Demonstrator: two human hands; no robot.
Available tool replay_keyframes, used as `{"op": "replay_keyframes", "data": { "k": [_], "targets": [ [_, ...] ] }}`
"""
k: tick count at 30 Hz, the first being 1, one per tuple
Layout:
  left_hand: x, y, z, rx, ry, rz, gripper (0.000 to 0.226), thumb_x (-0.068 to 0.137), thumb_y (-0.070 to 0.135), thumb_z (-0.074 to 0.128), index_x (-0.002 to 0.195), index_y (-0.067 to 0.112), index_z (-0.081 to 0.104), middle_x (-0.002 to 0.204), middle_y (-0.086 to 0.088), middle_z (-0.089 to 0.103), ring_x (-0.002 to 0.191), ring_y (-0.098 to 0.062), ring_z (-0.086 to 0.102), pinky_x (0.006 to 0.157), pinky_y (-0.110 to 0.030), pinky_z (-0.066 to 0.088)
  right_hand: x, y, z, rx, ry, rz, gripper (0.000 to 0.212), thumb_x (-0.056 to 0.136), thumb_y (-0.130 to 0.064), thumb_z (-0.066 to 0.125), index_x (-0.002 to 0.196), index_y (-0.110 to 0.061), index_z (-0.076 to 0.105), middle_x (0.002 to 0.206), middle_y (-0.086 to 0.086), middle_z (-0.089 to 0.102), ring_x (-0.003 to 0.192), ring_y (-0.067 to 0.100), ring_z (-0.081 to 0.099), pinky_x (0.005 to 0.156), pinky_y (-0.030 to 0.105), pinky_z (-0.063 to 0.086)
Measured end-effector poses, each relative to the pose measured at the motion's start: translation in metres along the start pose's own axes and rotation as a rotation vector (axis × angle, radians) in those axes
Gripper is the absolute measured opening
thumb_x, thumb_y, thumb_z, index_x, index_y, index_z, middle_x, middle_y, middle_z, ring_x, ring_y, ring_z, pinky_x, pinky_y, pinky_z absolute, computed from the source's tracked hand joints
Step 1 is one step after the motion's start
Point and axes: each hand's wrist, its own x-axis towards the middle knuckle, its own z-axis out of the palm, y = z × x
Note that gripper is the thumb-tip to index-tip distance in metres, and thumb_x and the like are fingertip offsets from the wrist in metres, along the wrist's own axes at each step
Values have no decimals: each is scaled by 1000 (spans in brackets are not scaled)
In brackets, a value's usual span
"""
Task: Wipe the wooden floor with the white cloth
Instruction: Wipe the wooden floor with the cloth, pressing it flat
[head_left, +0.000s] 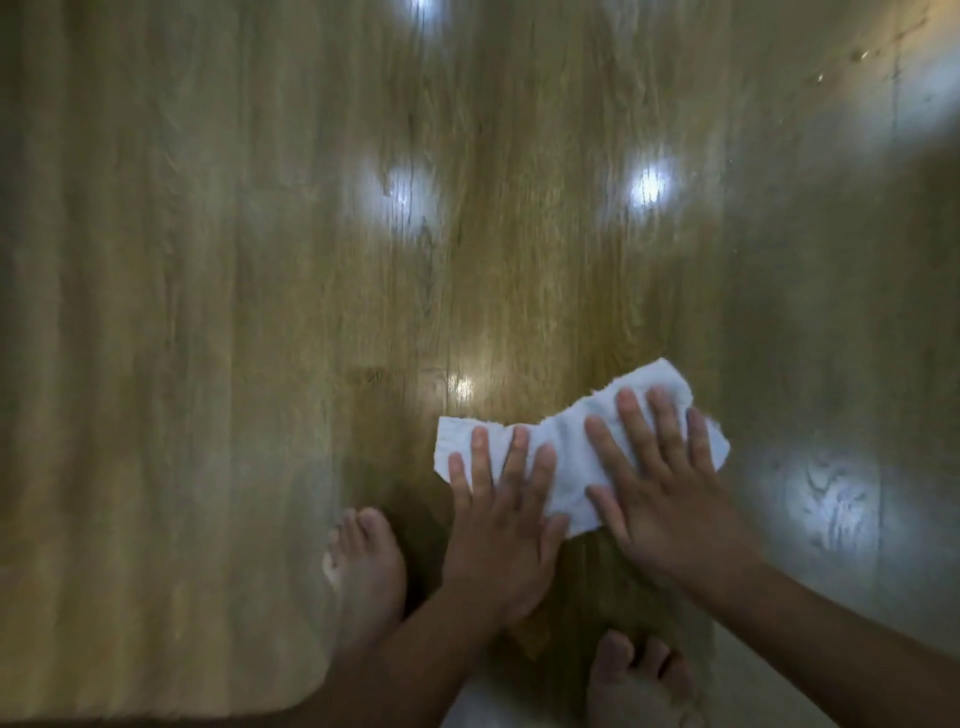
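A crumpled white cloth lies spread on the glossy wooden floor, just in front of me and a little right of centre. My left hand presses flat on the cloth's left part, fingers apart. My right hand lies flat on its right part, fingers spread and pointing away from me. Neither hand curls around the cloth; both palms push it down against the boards. The cloth's middle shows between the two hands.
My bare left foot stands on the floor left of the hands, my bare right foot at the bottom edge below them. Ceiling lights reflect as bright spots on the planks. The picture is blurred by motion.
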Motion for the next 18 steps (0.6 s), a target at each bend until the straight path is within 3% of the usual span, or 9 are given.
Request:
{"op": "replay_keyframes", "data": {
  "k": [6,11,14,18],
  "targets": [
    [103,-31,-46,101,24,-3,77,94,59,26,159,26,5,167,-10,-4,148,-48,-15,115,-69,-5,91,36,-21,-61,43,-115,69,99,-50,29,155,-9,27,163,23,13,150,46,5,119,64,6],
    [188,-51,-86,117,0,-23,80,89,62,11,158,27,-8,166,-7,-16,148,-43,-22,115,-66,-12,152,56,-42,-79,73,51,72,99,-53,18,159,-13,11,165,19,1,151,42,-2,121,58,-2],
    [147,-25,-62,64,61,-53,73,96,48,17,159,17,-2,166,-14,-11,150,-43,-16,117,-66,-3,106,27,-29,-25,94,173,67,102,-43,27,158,-10,10,164,23,-1,150,44,-4,120,61,1],
    [25,21,-9,17,13,58,70,99,38,35,159,12,12,166,-18,-1,149,-51,-2,111,-73,14,-17,-4,3,-25,42,94,73,97,-41,44,158,-14,14,164,21,5,151,43,2,121,60,4]
  ]
}}
